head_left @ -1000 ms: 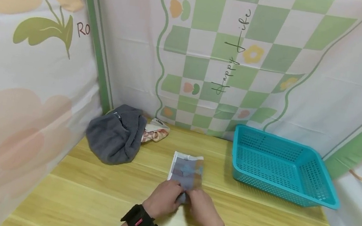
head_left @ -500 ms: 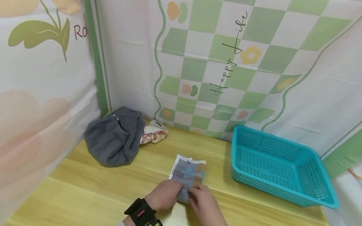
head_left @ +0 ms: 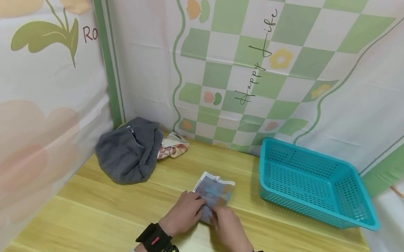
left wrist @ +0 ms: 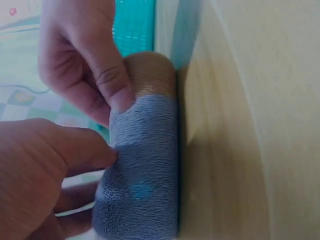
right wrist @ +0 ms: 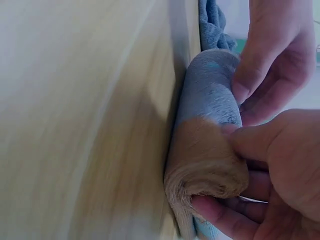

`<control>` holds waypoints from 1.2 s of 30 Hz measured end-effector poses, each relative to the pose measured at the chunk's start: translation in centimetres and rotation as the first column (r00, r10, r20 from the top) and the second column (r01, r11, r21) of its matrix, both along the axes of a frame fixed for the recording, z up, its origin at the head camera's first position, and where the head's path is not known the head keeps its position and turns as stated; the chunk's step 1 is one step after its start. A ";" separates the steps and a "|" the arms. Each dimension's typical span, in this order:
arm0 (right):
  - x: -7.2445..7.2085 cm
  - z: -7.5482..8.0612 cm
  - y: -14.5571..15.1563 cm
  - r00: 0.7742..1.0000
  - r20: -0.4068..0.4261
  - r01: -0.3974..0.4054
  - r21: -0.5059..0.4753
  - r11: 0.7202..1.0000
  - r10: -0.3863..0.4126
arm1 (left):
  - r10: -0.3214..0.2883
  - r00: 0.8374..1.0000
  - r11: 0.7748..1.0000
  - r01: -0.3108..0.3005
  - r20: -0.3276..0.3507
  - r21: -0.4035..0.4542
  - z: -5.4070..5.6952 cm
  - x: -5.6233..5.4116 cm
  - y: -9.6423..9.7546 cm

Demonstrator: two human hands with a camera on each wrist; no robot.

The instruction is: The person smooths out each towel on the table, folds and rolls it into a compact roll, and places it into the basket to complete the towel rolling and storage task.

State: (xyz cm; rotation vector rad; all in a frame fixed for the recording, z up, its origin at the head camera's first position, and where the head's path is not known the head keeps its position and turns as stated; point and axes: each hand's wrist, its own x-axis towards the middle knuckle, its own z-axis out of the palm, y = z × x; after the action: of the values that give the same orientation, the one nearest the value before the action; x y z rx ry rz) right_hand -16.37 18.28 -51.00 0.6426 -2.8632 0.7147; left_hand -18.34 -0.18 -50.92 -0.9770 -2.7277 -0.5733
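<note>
A blue-grey towel (head_left: pixel 214 187) with a brown part and a white edge lies on the table, its near end rolled into a thick cylinder (left wrist: pixel 142 135). My left hand (head_left: pixel 185 211) holds the left part of the roll, thumb against its near face. On the brown end, my right hand (head_left: pixel 230 230) grips the roll, thumb on top and a finger at the spiral end, as the right wrist view shows. Beyond the hands, a short flat stretch of towel reaches away from me. Each wrist wears a black strap with a small camera.
At the back left, a dark grey cloth bundle (head_left: pixel 127 150) sits beside a small patterned cloth (head_left: pixel 174 146). A turquoise plastic basket (head_left: pixel 316 215) stands at the right. Printed curtains (head_left: pixel 147 72) hang behind and at both sides of the wooden table (head_left: pixel 98 218).
The towel has shifted a little to the right and tilted slightly. Both hands have regripped along the roll, the left one moving a little farther forward.
</note>
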 end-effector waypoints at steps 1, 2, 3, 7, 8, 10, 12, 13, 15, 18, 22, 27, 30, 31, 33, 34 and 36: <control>-0.1 0.0 0.0 1.000 0.018 -0.005 0.001 1.000 0.005 | 0.000 0.999 1.000 0.000 -0.032 -0.007 0.0 0.1 -0.1; -0.2 0.0 0.0 1.000 0.027 -0.009 -0.002 1.000 0.009 | -0.005 0.999 1.000 0.005 -0.050 -0.006 0.0 0.2 -0.3; -0.2 -0.1 0.0 0.999 0.047 -0.010 -0.005 1.000 0.011 | -0.013 0.998 1.000 0.013 -0.057 -0.003 0.0 0.3 -0.4; -0.1 -0.1 0.1 0.993 0.115 -0.036 -0.045 0.998 0.041 | -0.076 0.997 0.996 0.076 -0.014 0.036 0.1 0.2 -0.8; -0.1 0.0 0.2 0.991 0.127 -0.045 -0.057 0.997 0.052 | -0.087 0.996 0.995 0.086 0.011 0.048 0.2 0.2 -0.9; 0.0 0.0 0.3 0.987 0.142 -0.065 -0.077 0.995 0.075 | -0.100 0.993 0.993 0.096 0.060 0.070 0.2 0.1 -0.9; 0.1 0.1 0.3 0.986 0.140 -0.073 -0.102 0.992 0.087 | -0.098 0.990 0.992 0.089 0.105 0.086 0.3 0.0 -0.9; 0.2 0.2 0.2 0.989 0.128 -0.067 -0.106 0.992 0.080 | -0.095 0.988 0.992 0.084 0.125 0.089 0.3 -0.1 -0.8; 0.5 0.4 0.1 0.997 0.069 -0.035 -0.100 0.994 0.042 | -0.093 0.983 0.993 0.080 0.160 0.090 0.4 -0.4 -0.5; 1.1 0.8 -0.4 0.998 -0.059 0.020 -0.063 0.998 -0.024 | -0.086 0.970 0.994 0.068 0.226 0.086 0.5 -1.0 0.0; 1.7 1.2 -1.0 0.983 -0.186 0.016 0.041 0.999 -0.009 | -0.086 0.944 0.994 0.058 0.319 0.094 0.7 -1.8 0.3; 1.5 0.8 -1.4 0.978 -0.209 0.011 0.090 0.996 0.008 | -0.094 0.932 0.993 0.061 0.349 0.106 1.1 -2.3 0.1; 1.2 0.3 -1.3 0.983 -0.185 0.016 0.078 0.997 -0.001 | -0.098 0.949 0.993 0.075 0.300 0.086 1.1 -1.8 -0.2; 1.1 0.2 -1.2 0.986 -0.166 0.011 0.074 0.997 0.002 | -0.103 0.955 0.993 0.083 0.277 0.082 1.1 -1.6 -0.3; 0.8 0.2 -0.9 0.992 -0.121 -0.010 0.065 0.998 0.018 | -0.121 0.969 0.991 0.107 0.216 0.076 1.1 -1.2 -0.5; 0.6 0.2 -0.6 0.995 -0.090 -0.025 0.054 0.998 0.029 | -0.130 0.974 0.990 0.118 0.187 0.073 1.1 -1.0 -0.6; 0.3 0.4 -0.1 0.998 -0.027 -0.058 0.033 0.998 0.059 | -0.141 0.979 0.989 0.132 0.150 0.068 1.3 -0.7 -0.7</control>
State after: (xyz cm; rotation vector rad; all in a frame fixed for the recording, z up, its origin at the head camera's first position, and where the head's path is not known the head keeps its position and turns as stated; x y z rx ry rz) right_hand -16.04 18.14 -50.59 0.7379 -2.8463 0.6631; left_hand -19.04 -0.91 -49.67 -1.1581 -2.7734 -0.7789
